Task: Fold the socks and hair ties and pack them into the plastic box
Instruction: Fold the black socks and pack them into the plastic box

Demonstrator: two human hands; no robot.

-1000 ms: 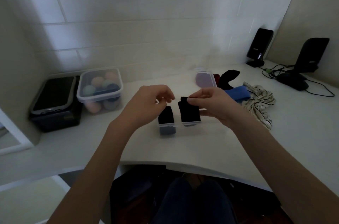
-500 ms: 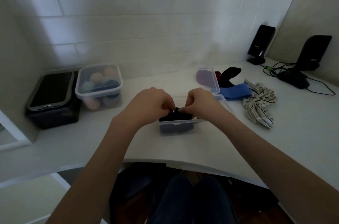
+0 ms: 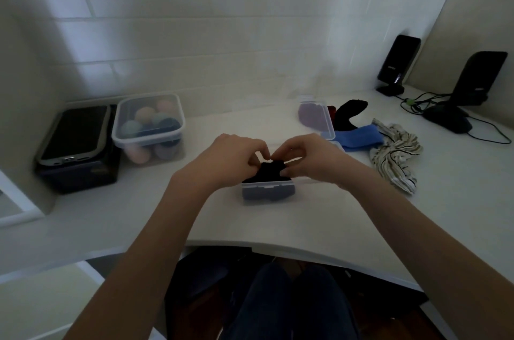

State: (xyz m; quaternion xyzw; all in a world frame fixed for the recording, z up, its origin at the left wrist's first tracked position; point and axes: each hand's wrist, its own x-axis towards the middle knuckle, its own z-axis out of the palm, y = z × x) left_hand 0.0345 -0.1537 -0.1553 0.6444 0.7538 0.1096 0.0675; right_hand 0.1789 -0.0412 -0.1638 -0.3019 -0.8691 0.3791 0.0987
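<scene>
The folded black sock bundle (image 3: pixel 271 171) sits half in the small clear plastic box (image 3: pixel 267 193) at the middle of the white desk (image 3: pixel 278 223), its top standing above the rim, with dark blue fabric showing through the box's front wall below it. It looks soft, light and springy, so it will likely bulge back unless pressed flat; the best hold is probably a pinch on its upper folded edge, pushing down and inward from both sides. The left hand (image 3: pixel 236 157) and the right hand (image 3: pixel 308 157) meet over it, the fingers of both curled and pinching the black fabric at its top. Behind the right hand lies what seems to be a clear lid (image 3: pixel 317 117) over something purple. Right of that are a loose black sock (image 3: pixel 347 114), a blue folded cloth band (image 3: pixel 358 137) and a bunched cream striped fabric piece (image 3: pixel 395 153), apparently not yet packed. At the left stand a clear lidded container of pastel balls (image 3: pixel 148 128) and a black box with a phone-like slab on top (image 3: pixel 76 150).
</scene>
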